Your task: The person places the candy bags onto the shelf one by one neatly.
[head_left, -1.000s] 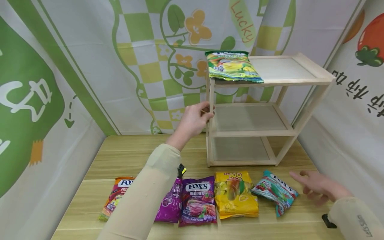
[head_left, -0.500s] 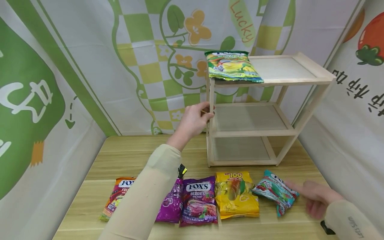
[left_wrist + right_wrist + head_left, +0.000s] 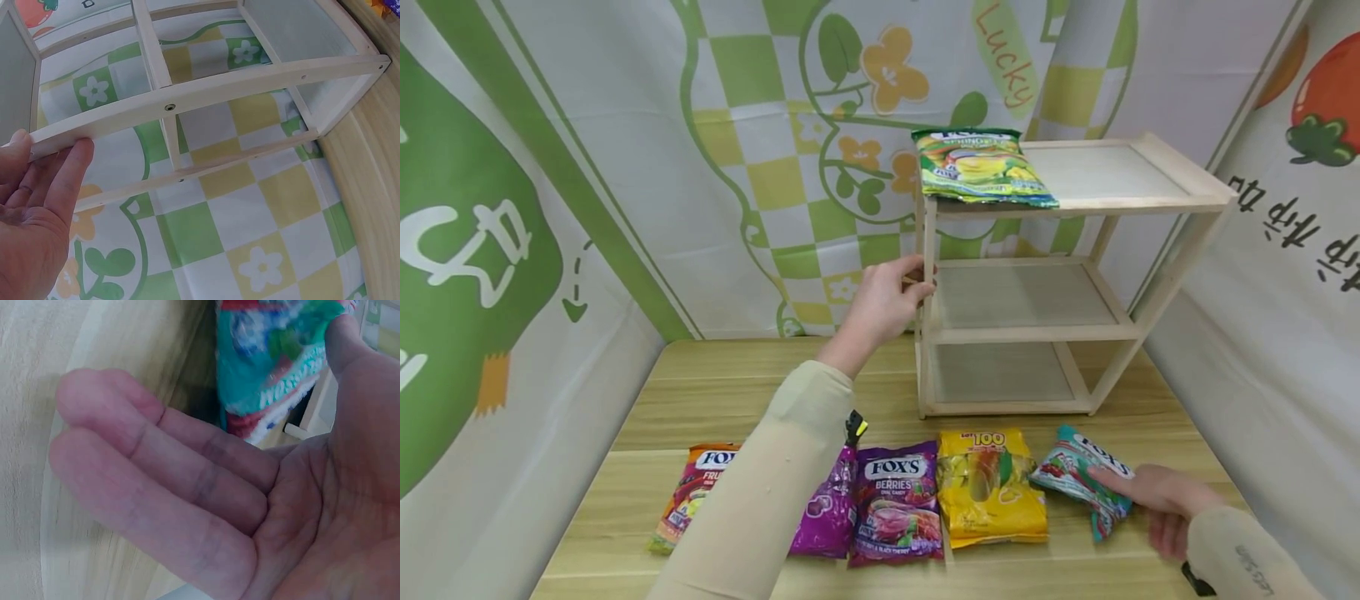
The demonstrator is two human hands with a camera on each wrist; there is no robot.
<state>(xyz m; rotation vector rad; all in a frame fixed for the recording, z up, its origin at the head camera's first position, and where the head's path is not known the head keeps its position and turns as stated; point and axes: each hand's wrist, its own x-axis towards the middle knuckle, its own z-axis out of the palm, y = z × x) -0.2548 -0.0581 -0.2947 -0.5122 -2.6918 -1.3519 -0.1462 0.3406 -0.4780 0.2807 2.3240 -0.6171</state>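
At the right end of the wooden table (image 3: pixel 760 379), the right hand (image 3: pixel 1172 504) reaches over the teal packet (image 3: pixel 1070 462), which lies askew in front of the wooden rack (image 3: pixel 1033 334). One outstretched digit rests across the packet's printed face, while the other fingers (image 3: pixel 156 500) hang loosely bent beside it; the right wrist view shows a gap between these fingers and the wrapper, so the hand touches the packet with its grasp unclosed. Farther up, the left hand (image 3: pixel 883 300) grips the rack's front left post (image 3: pixel 928 367), thumb on one side and fingers on the other, a little above the middle shelf. On the rack's top shelf, at the left, sits a green packet (image 3: pixel 981 167) marked FOX'S, its front edge hanging slightly over the rail. Along the table before the rack, a yellow packet (image 3: pixel 991 500) lies just left of the teal one, followed by a purple berries packet (image 3: pixel 897 508), another purple packet (image 3: pixel 822 517) and an orange packet (image 3: pixel 688 496). The left sleeve (image 3: pixel 767 483) crosses above this row, hiding part of the last two. Behind stands a checked and flowered cloth (image 3: pixel 775 183) bearing the word "Lucky".
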